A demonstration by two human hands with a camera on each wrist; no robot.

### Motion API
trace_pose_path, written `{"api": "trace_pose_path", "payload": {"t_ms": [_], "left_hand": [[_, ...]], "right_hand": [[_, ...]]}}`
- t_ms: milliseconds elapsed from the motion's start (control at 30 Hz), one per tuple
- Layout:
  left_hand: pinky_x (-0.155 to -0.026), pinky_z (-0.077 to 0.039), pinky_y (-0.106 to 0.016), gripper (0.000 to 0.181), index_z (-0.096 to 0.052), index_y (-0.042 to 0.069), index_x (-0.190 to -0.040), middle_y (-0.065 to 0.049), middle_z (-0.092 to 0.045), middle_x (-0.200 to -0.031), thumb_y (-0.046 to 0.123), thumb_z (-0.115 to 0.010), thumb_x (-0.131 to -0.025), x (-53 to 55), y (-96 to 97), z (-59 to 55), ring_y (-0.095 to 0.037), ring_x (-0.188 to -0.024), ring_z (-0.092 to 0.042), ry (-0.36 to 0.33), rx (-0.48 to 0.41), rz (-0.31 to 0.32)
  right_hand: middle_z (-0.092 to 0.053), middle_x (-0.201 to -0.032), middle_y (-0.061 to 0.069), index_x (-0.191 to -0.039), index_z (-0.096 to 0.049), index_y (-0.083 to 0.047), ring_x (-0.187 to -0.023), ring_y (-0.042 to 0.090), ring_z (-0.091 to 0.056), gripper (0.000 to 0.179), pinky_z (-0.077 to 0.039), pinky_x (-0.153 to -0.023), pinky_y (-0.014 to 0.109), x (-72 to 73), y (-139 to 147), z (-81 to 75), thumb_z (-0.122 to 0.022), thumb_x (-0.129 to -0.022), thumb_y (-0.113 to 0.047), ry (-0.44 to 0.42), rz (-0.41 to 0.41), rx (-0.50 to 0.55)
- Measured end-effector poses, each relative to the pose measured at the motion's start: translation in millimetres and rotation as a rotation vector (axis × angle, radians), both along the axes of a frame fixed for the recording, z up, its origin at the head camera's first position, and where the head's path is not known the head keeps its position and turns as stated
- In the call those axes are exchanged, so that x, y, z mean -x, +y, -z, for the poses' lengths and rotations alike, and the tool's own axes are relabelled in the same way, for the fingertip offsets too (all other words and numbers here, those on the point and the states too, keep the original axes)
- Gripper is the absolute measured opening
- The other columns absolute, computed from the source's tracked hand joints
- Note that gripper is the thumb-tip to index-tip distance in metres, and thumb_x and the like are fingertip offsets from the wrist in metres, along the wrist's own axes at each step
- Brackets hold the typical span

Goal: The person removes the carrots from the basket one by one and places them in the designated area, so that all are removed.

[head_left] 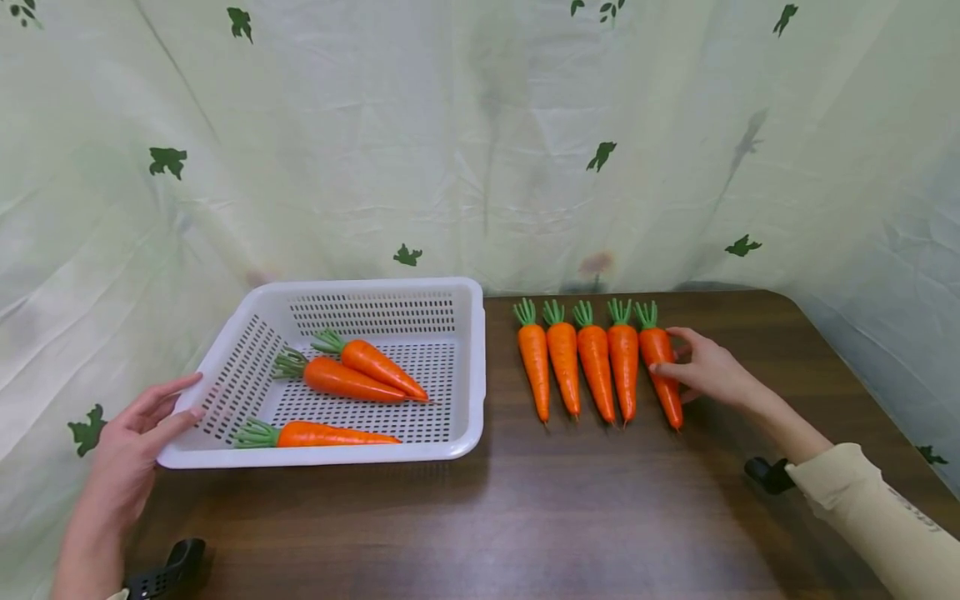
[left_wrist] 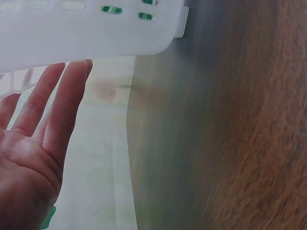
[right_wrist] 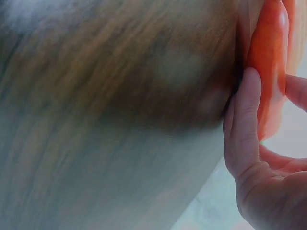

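Observation:
A white plastic basket (head_left: 471, 375) with slotted walls sits at the left of the table, with three carrots in it, one (head_left: 330, 434) along its near side. My left hand (head_left: 131, 442) holds the basket's left rim, thumb over the edge; in the left wrist view its fingers (left_wrist: 64, 105) reach up straight to the rim, tips hidden. On the right, several orange carrots (head_left: 592, 367) with green tops lie side by side. My right hand (head_left: 712, 367) pinches the rightmost carrot (head_left: 660, 367) between thumb and fingers. That carrot (right_wrist: 271, 62) also shows in the right wrist view.
The dark wooden table (head_left: 570, 517) ends at the back against a pale curtain (head_left: 465, 150) with green leaf shapes. More curtain hangs at both sides. A black wrist strap (head_left: 168, 571) shows on the left arm, and a black device (head_left: 768, 475) is at the right wrist.

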State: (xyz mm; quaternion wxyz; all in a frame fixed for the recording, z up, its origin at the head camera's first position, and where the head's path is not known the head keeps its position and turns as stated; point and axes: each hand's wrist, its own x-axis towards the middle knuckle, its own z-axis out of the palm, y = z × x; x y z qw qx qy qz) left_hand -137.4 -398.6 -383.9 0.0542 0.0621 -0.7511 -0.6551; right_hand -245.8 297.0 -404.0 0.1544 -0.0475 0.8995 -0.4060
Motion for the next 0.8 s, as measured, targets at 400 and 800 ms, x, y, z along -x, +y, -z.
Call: {"api": "trace_pose_path", "payload": {"t_ms": [400,800], "left_hand": [[-0.066,-0.056,-0.023,0.046,-0.056,0.022,-0.14,0.018,-0.064,-0.112,0.011,-0.063,-0.096,-1.3,-0.7,-0.4,0.0,-0.089,-0.065,-0.011,-0.009,0.01],[-0.064,-0.056,-0.022,0.044,-0.057,0.023,-0.139,0.018,-0.064,-0.111,0.008,-0.061,-0.097,-0.8,0.5,-1.5,0.0,-0.089,-0.065,0.002,-0.007,0.004]], "right_hand": [[-0.048,-0.126,0.031,-0.152,-0.017,0.005,-0.091,0.034,-0.064,0.087,-0.059,-0.061,0.04,-3.7,5.8,-3.9,-0.066,-0.094,-0.037,0.04,0.018,0.034],[-0.053,-0.119,0.019,-0.148,-0.033,-0.007,-0.082,0.034,-0.065,0.065,-0.057,-0.057,0.04,-13.6,-2.3,-21.7,-0.062,-0.097,-0.036,0.216,0.018,-0.033]]}}
